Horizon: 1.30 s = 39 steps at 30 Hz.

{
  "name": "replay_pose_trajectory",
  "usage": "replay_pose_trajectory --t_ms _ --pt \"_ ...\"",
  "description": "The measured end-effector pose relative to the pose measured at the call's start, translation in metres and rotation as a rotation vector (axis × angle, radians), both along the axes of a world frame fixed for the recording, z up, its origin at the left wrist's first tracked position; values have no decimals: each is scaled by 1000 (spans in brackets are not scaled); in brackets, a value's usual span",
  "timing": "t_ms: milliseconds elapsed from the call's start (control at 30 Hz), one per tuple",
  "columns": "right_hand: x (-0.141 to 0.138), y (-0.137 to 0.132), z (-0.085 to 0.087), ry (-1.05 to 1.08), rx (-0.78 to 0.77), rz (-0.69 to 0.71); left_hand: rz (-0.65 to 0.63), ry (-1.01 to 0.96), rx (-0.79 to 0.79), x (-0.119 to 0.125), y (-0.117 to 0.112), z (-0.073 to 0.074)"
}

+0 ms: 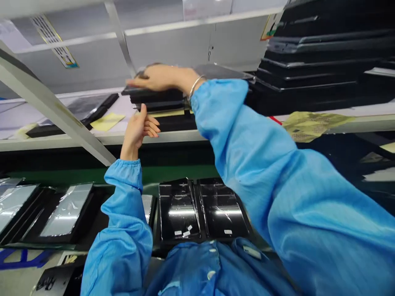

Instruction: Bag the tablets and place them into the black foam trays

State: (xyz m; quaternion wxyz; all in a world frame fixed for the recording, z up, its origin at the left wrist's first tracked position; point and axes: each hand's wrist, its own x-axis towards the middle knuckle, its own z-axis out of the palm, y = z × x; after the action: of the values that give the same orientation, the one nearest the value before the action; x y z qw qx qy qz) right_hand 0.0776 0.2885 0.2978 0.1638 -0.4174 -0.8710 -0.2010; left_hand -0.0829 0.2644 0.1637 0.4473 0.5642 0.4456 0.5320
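Observation:
My left hand (pixel 140 128) is raised at the upper shelf's front edge, palm up, thumb and fingers apart, with nothing in it. Just above it is a stack of flat black panels (pixel 165 98) on the shelf. My right hand (pixel 157 78) reaches across over the top of this stack, its fingers stretched to the left and slightly blurred. It looks to be lying on the top panel, though its underside is hidden. On the lower bench, a left panel (pixel 179 211) and a right panel (pixel 224 209), black and glossy in clear film, lie in front of my body.
A tall stack of black trays (pixel 314 70) stands on the shelf at right. A slanted white post (pixel 55 102) crosses the left side. Yellow paper (pixel 108 122) and film-covered pieces (pixel 89 106) lie on the shelf. Grey-faced panels (pixel 66 211) lie at lower left.

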Motion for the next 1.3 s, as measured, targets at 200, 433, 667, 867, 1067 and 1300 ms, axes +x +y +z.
replay_pose_trajectory --t_ms 200,433,667,867,1067,1300 --pt "71 -123 -107 472 119 301 302 545 53 29 -103 -154" --pt "77 -224 -397 278 -799 -697 130 1403 -319 116 -192 -320" --pt "72 -235 -453 229 -902 -761 95 1549 -256 119 -195 -326" --pt "61 -235 -453 241 -884 -720 60 1615 -190 126 -196 -328" --pt "68 -230 -437 327 -882 -628 -51 1578 -40 122 -197 -312" --pt "96 -229 -391 485 -863 -652 -75 1495 47 98 -191 -270"
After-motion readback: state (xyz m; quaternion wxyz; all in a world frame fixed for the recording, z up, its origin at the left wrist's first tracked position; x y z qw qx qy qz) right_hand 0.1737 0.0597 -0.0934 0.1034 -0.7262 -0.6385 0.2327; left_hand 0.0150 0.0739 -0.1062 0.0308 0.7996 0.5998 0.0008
